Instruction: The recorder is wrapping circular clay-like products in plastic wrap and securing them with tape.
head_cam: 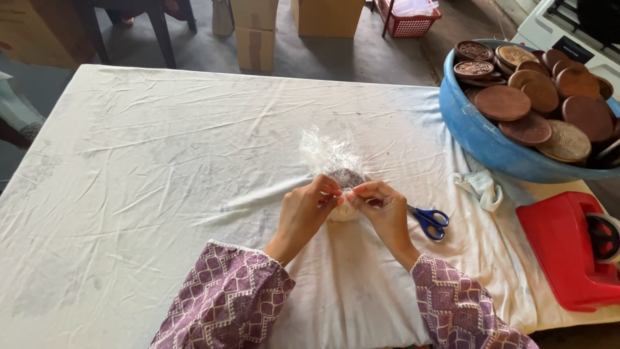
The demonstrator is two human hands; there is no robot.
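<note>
Bench cover: a creased, smudged white cloth (148, 194) lay over the whole bench, reaching its left and near edges.
Left sleeve: a purple sleeve with a pale diamond pattern (226, 304) came up from the bottom edge toward the middle.
Left hand: the left hand (307, 210) was narrowed to a pinch, its fingertips closed on the clear plastic wrap (326, 154) at the near side of the disc.
Wrapped piece: a dark carved round disc (347, 178) lay on the cloth at mid-bench, inside the crinkled wrap, whose loose end fanned away from the person.
Right hand: the right hand (382, 205) was likewise pinched shut on the wrap, its fingertips touching those of the left hand just over the disc.
Scissors: blue-handled scissors (429, 222) lay on the cloth just beside the right hand, the blades hidden under it.
Rag: a small crumpled pale cloth (483, 187) sat near the foot of the tub.
Tub: a blue tub (475, 136) at the far right corner held a heap of brown round discs (539, 97), some carved, some plain.
Red item: a red plastic tape dispenser (565, 249) stood at the right edge, well apart from the hands.
</note>
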